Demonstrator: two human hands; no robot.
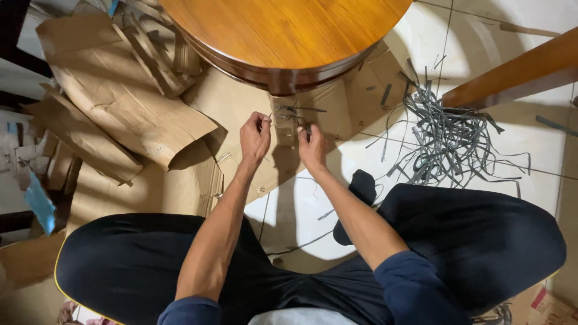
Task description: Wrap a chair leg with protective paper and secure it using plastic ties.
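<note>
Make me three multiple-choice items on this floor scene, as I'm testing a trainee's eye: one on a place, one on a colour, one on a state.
1. Where does the heap of thin strips lie?
A. On the round wooden table
B. On the floor to the person's right
C. In the person's lap

2. What colour are those strips?
A. Grey
B. Red
C. Yellow

3. How are the left hand and right hand occupied?
A. Both rest flat on the knees
B. Both pinch thin strips just in front of the table
C. One lifts a cardboard sheet

Answers:
1 B, the heap sits on the pale floor beside the right knee.
2 A, they look dull grey.
3 B, the fingers of both close on strips near the round wooden table, above the cardboard.
</note>
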